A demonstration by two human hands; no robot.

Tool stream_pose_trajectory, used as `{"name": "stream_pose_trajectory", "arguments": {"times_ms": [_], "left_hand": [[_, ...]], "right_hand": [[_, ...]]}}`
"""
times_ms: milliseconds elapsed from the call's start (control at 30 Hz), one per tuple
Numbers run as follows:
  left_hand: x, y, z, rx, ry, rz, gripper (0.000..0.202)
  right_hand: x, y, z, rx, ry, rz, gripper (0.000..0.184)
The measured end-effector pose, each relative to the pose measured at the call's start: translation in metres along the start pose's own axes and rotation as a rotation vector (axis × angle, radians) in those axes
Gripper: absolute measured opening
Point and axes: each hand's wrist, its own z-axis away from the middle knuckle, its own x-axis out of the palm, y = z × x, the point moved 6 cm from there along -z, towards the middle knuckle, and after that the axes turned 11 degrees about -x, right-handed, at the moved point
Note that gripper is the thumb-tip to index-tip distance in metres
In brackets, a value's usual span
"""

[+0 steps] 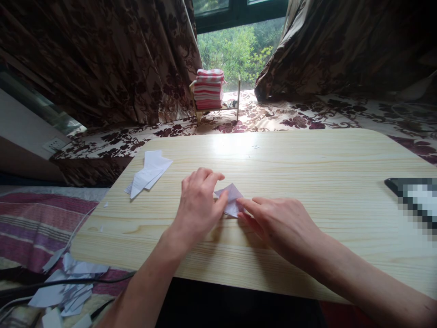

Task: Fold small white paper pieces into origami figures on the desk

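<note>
A small folded piece of paper [232, 193], pale purple-grey and pointed at the top, lies at the middle of the wooden table [327, 168]. My left hand [200, 200] is at its left side, thumb pressed on the paper and the other fingers bent above its left corner. From the right, my right hand [276, 216] pinches the paper's right edge between thumb and fingertips. Part of the paper's lower edge is hidden by my fingers. A few white paper sheets [150, 173] with pointed corners lie overlapping at the table's left.
A dark-edged device [396, 184], partly blurred out, lies at the right edge. Paper scraps [75, 282] and cables [68, 283] lie on the striped cloth at lower left. Behind the table, red-and-white folded cloths [209, 91] sit on a small rack before the window.
</note>
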Motion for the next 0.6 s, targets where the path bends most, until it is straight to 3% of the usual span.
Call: {"name": "stream_pose_trajectory", "arguments": {"times_ms": [67,200,367,500,600], "left_hand": [[-0.007,0.009,0.016,0.021,0.101,-0.074,0.016],[0.012,0.022,0.04,0.097,-0.134,-0.076,0.019],[0.018,0.016,0.04,0.167,-0.179,-0.15,0.022],[0.014,0.014,0.036,0.263,-0.203,-0.143,0.023],[0.013,0.013,0.037,0.217,-0.212,-0.128,0.02]], "right_hand": [[0.001,0.0,0.0,-0.004,0.012,-0.011,0.016],[0.004,0.005,0.002,-0.044,0.048,-0.053,0.016],[-0.008,0.033,-0.002,-0.001,0.206,-0.146,0.024],[-0.014,0.048,-0.021,0.015,0.12,-0.299,0.027],[-0.013,0.049,-0.038,-0.009,0.068,-0.384,0.035]]}}
